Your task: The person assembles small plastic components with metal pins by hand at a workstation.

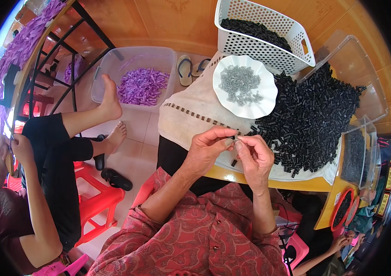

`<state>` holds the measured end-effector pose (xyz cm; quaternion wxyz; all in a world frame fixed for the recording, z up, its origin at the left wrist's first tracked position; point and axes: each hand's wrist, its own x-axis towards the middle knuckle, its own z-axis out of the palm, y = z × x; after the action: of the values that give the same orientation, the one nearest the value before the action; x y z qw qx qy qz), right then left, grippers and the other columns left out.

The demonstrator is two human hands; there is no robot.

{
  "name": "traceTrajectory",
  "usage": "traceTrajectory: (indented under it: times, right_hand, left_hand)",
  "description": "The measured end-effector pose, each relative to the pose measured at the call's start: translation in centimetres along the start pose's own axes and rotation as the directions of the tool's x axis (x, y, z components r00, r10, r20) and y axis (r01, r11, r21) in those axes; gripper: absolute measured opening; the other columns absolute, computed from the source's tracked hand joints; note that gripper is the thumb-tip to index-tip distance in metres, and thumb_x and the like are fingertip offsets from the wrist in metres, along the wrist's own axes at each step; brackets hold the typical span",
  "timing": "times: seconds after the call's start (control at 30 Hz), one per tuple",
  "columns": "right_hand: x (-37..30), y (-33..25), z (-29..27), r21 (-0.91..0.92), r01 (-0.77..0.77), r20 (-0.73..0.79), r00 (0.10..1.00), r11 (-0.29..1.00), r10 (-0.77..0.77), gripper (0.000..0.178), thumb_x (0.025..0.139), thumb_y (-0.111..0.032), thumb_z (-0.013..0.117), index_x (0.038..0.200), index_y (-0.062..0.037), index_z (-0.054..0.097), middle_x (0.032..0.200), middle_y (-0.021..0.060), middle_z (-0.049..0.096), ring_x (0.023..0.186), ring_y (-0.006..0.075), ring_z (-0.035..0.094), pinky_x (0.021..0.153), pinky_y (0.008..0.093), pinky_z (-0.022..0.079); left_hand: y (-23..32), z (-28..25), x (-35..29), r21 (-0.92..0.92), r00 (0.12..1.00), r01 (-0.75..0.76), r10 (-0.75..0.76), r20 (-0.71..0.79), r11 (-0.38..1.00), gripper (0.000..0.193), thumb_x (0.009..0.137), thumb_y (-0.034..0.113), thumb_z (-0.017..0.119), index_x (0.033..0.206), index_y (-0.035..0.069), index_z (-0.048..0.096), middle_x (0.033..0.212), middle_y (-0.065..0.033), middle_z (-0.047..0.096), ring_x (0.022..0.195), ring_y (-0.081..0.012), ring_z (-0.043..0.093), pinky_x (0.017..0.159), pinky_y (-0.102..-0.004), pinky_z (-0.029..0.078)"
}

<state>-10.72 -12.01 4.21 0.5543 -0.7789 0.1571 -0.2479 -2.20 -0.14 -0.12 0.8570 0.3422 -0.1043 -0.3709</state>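
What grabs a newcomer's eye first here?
The big heap of small black pieces on the right of the table, beside a white wavy-edged plate of clear-grey pieces. Then the purple pieces in a translucent tub on the floor, left of the table. Centre frame, left hand and right hand meet at the fingertips, seemingly around something too small to identify.

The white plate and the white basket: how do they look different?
The plate is shallow with a wavy rim; the basket is deep and box-shaped.
The plate's surface looks solid, while the basket's walls are full of holes.
The plate holds small translucent grey pieces; the basket holds black pieces.
Both are white and hold many small pieces.
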Motion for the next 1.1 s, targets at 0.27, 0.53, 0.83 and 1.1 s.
traceTrajectory:
  times: [0.27,0.53,0.83,1.1]
  right_hand:
    - [0.02,-0.08,0.14,-0.009,-0.012,0.017,1.000,1.000,0.012,0.008,0.084,0.001,0.065,0.092,0.0013,0.063,0.076,0.0031,0.058,0.060,0.0060,0.055,0.051,0.0194,0.041]
    - [0.10,-0.04,-0.11,-0.028,-0.012,0.041,0.999,1.000,0.013,0.007,0.084,0.003,0.064,0.090,0.0019,0.062,0.076,0.0034,0.058,0.061,0.0064,0.057,0.052,0.0196,0.043]
    - [0.31,-0.41,-0.19,-0.067,0.010,0.057,0.998,0.998,-0.007,0.007,0.083,0.004,0.064,0.090,0.0020,0.063,0.077,0.0043,0.059,0.061,0.0073,0.058,0.052,0.0203,0.044]
    - [0.26,-0.73,-0.16,-0.112,0.038,0.061,0.998,0.993,-0.031,0.008,0.083,0.003,0.065,0.091,0.0018,0.063,0.077,0.0052,0.060,0.060,0.0079,0.058,0.051,0.0210,0.044]
  left_hand:
    - [-0.05,-0.36,0.01,0.073,0.998,-0.012,0.008,0.062,0.997,0.022,0.090,-0.001,0.058,0.111,0.000,0.064,0.103,-0.0038,0.061,0.087,-0.0110,0.058,0.079,-0.0251,0.049]
    - [0.04,-0.66,0.15,0.224,0.993,-0.052,0.027,0.114,0.973,0.022,0.089,-0.001,0.058,0.111,0.000,0.065,0.101,-0.0038,0.059,0.087,-0.0112,0.058,0.079,-0.0246,0.050]
    - [0.05,-0.59,0.15,0.202,0.996,-0.014,-0.004,0.085,0.979,0.023,0.090,0.000,0.059,0.112,-0.001,0.063,0.101,-0.0033,0.062,0.087,-0.0100,0.059,0.078,-0.0239,0.050]
    - [0.29,-0.55,0.11,0.206,0.998,0.016,-0.029,0.061,0.979,0.019,0.091,0.003,0.060,0.108,-0.001,0.062,0.096,-0.0030,0.064,0.083,-0.0083,0.058,0.076,-0.0228,0.050]
